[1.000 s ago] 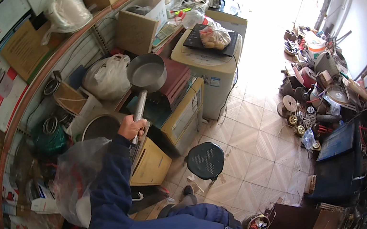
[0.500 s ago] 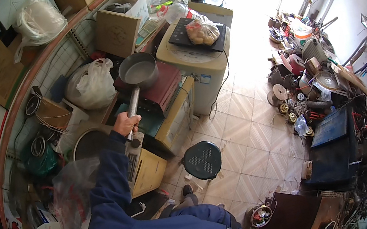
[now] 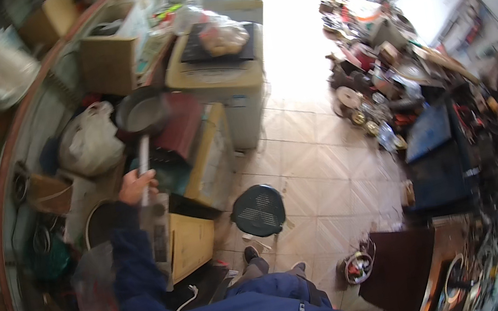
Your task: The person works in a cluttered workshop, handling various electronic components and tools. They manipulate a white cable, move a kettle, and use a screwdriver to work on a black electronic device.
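Observation:
A grey saucepan (image 3: 145, 115) with a long pale handle is at the left, over the near edge of a dark red metal case (image 3: 181, 124). My left hand (image 3: 137, 186) is closed around the lower end of that handle, my arm stretched forward in a blue sleeve. Whether the pan rests on the case or hangs just above it, I cannot tell. Left of the pan sits a white plastic bag (image 3: 89, 139), bulging with something hidden. Below my hand is a yellowish box-shaped appliance (image 3: 191, 244). My right hand is out of view.
A dark green stool (image 3: 258, 210) stands on the tiled floor ahead of my feet. Beyond the case, a washing machine (image 3: 217, 82) carries a black flat plate and a bag. Piled parts (image 3: 375, 81) line the right wall. A small bin (image 3: 358, 267) stands near a brown board.
The view has swung, so the surroundings sit farther left and the picture is blurrier. My left hand still grips the saucepan's handle, with the pan still over the red case.

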`<state>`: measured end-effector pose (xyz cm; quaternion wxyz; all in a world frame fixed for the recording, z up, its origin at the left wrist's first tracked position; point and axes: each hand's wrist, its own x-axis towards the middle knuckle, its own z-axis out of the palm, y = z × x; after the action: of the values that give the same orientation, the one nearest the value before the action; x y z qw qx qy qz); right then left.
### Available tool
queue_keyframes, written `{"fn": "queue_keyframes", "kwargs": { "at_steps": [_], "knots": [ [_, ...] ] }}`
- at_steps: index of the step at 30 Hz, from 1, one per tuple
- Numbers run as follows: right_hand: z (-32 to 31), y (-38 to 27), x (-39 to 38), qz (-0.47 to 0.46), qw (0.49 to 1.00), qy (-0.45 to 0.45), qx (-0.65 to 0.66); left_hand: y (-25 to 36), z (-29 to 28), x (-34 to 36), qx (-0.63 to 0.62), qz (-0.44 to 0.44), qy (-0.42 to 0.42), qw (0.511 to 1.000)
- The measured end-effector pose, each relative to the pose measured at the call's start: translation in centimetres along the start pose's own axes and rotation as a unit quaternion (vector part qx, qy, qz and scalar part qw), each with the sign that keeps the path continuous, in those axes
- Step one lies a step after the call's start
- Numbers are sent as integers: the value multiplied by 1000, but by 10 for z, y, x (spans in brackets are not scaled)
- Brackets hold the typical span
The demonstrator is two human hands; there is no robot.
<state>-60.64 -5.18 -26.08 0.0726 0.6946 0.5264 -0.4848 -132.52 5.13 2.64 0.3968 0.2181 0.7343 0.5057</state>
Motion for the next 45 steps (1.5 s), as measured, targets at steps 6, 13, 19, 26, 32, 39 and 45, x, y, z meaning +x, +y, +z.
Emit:
{"fn": "queue_keyframes", "kwargs": {
  "at_steps": [6,13,19,26,32,39,45],
  "knots": [
    [39,113,-36,4,999,-11,-49,-38,-65,-14,221,204,275,913],
    [77,153,-99,116,992,19,38,-15,104,-82,176,311,109,928],
    [84,205,-127,179,979,14,100,-94,294,-177,190,213,-193,939],
    [126,347,-169,198,941,100,255,-164,481,-374,227,121,-479,839],
    [47,355,-252,289,663,294,626,-159,614,-488,430,207,-651,591],
    [54,398,-237,235,771,383,452,-168,700,-545,427,259,-676,542],
    [19,447,-234,302,758,314,485,-205,759,-576,424,221,-691,542]
  ]
}}
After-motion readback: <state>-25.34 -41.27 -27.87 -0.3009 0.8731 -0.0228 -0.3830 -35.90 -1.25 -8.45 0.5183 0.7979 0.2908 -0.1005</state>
